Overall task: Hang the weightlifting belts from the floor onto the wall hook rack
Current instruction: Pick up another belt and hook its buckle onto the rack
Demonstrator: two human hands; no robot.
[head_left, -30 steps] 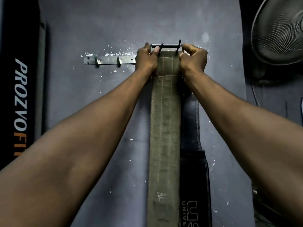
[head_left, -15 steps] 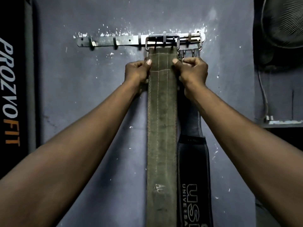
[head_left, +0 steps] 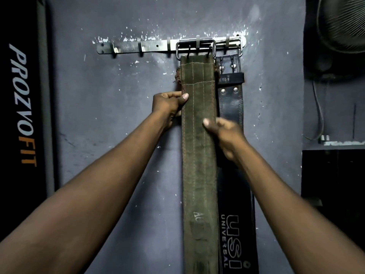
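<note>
— Two belts on the wall from the head camera, yes? Why do they lie so flat?

— Each hangs by its buckle. The worn olive-green canvas belt (head_left: 198,135) has its steel buckle frame (head_left: 195,47) over a hook of the long metal wall hook rack (head_left: 138,46), so its own weight pulls it straight down. Just beside it, partly tucked behind its right edge, is the black leather belt with white lettering (head_left: 236,224), on hooks further right.

— And the hands?

— Left hand (head_left: 167,104) pinches the green belt's left edge, thumb in front, fingers curled behind. Right hand (head_left: 225,135) is lower on the right edge, thumb on the face; it is blurred, so I can't tell whether it grips or only presses. My guess: steadying the strap so it settles square.

— Free hooks?

— Several, at the rack's left end. Only this one view.
</note>
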